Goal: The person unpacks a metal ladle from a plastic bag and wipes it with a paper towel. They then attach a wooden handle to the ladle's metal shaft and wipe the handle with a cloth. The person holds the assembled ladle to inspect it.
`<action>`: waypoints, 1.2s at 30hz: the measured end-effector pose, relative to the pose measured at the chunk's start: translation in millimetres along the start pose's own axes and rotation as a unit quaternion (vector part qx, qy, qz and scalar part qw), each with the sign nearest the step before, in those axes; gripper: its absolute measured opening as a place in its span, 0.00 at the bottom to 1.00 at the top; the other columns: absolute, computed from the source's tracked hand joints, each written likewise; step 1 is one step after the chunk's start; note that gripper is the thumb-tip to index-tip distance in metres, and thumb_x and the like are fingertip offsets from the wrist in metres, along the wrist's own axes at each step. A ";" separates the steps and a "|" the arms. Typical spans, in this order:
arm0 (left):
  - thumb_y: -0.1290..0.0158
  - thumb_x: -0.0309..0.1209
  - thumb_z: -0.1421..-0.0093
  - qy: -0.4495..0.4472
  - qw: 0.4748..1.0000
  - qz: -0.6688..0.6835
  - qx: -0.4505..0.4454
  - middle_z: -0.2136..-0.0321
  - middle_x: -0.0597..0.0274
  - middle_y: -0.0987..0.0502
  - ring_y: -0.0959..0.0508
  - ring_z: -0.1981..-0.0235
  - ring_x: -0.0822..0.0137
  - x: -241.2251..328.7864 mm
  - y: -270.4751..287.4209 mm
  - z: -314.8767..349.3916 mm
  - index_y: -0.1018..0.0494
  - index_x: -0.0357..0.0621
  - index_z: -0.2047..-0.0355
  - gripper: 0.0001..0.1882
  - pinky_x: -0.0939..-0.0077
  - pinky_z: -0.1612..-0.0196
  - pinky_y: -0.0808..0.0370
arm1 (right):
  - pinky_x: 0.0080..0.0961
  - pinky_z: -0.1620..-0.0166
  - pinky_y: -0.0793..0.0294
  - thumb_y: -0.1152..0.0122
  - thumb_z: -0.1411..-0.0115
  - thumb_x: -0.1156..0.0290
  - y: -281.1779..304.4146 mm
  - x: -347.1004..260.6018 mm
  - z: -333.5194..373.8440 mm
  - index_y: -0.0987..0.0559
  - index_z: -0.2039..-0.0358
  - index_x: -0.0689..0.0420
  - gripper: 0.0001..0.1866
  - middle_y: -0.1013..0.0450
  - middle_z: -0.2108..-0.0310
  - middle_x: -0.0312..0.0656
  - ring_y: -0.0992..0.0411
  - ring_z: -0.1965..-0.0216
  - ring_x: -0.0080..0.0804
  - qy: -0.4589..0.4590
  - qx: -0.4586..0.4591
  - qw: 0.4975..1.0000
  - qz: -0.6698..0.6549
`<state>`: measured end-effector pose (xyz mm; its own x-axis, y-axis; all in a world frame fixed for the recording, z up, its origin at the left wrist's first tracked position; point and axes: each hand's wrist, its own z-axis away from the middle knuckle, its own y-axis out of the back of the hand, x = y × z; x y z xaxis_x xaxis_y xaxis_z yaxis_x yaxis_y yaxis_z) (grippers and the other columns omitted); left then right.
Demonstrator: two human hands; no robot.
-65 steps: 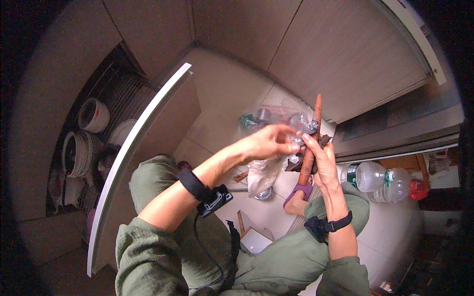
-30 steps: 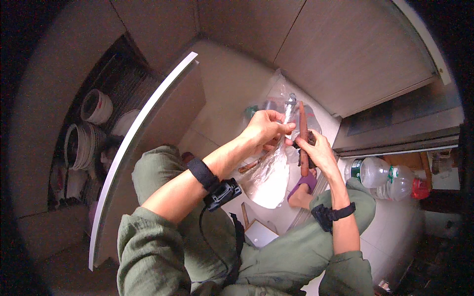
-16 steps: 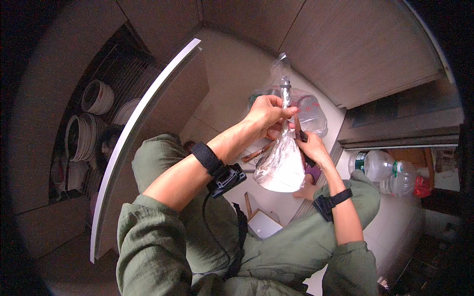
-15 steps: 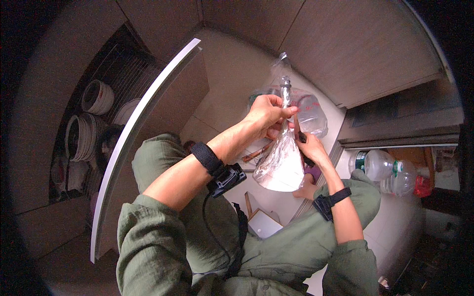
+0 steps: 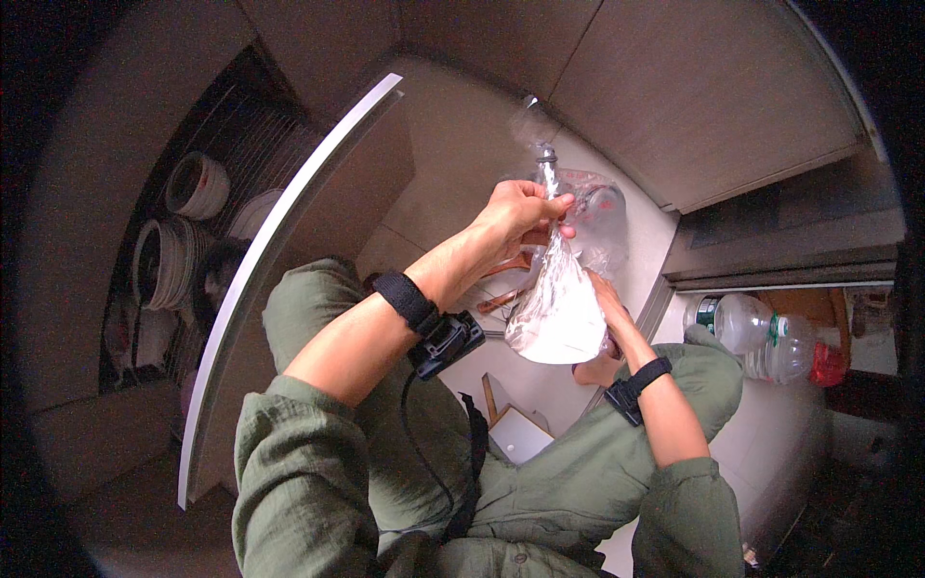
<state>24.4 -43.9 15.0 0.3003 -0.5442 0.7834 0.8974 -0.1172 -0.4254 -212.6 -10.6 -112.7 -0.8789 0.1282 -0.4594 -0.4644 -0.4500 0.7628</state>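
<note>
My left hand (image 5: 528,214) is closed around the gathered neck of a clear plastic bag (image 5: 559,323) with white contents. The bag hangs upright from that grip, its full part bulging below my fingers. A dark band (image 5: 546,159) circles the neck above the hand, and loose clear plastic flares out over it. Low on the bag's right side is my right hand (image 5: 614,306); its fingers are hidden behind the bag, so what they hold cannot be seen. Another clear plastic bag (image 5: 602,207) with red print lies on the floor beyond.
An open cabinet door (image 5: 279,217) stands at my left, beside a rack with stacked bowls (image 5: 198,186) and plates (image 5: 169,265). Brown stick-like pieces (image 5: 501,301) lie under the hands. Plastic bottles (image 5: 742,325) lie at the right. Cabinet fronts (image 5: 713,106) close off the far side.
My right hand has moved down and behind the bag; the dark-handled tool it held is now out of sight. The bag has swung slightly right at its bottom, still in my left hand.
</note>
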 end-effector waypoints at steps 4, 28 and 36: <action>0.42 0.33 0.45 -0.015 1.000 -0.009 -0.009 0.75 0.62 0.24 0.21 0.75 0.71 0.3 0.5 -0.3 0.33 0.41 0.70 0.12 0.81 0.74 0.27 | 0.41 0.52 0.33 0.47 0.45 0.57 -2.1 2.5 2.6 0.30 0.53 0.60 0.24 0.29 0.58 0.57 0.32 0.53 0.53 0.010 -0.024 0.992 -0.127; 0.39 0.35 0.50 -0.232 0.946 -0.215 0.070 0.74 0.60 0.24 0.27 0.73 0.74 21.8 -13.7 -8.9 0.29 0.35 0.65 0.19 0.77 0.68 0.28 | 0.28 0.61 0.31 0.48 0.42 0.65 85.1 -108.4 74.0 0.30 0.58 0.68 0.18 0.26 0.66 0.50 0.27 0.64 0.34 0.190 0.143 0.966 -0.099; 0.39 0.27 0.53 -0.556 0.709 -0.396 0.174 0.79 0.60 0.30 0.27 0.78 0.66 46.2 -16.3 2.1 0.31 0.39 0.71 0.12 0.75 0.76 0.30 | 0.37 0.69 0.31 0.46 0.46 0.65 98.2 -121.8 92.1 0.26 0.62 0.65 0.16 0.29 0.77 0.59 0.27 0.72 0.53 0.122 0.184 0.975 -0.008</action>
<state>24.3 -65.4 59.0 -0.4481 0.5929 0.6691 0.8940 0.2984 0.3343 -161.2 11.0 60.1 -0.8404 -0.1014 -0.5324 -0.5244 -0.0958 0.8461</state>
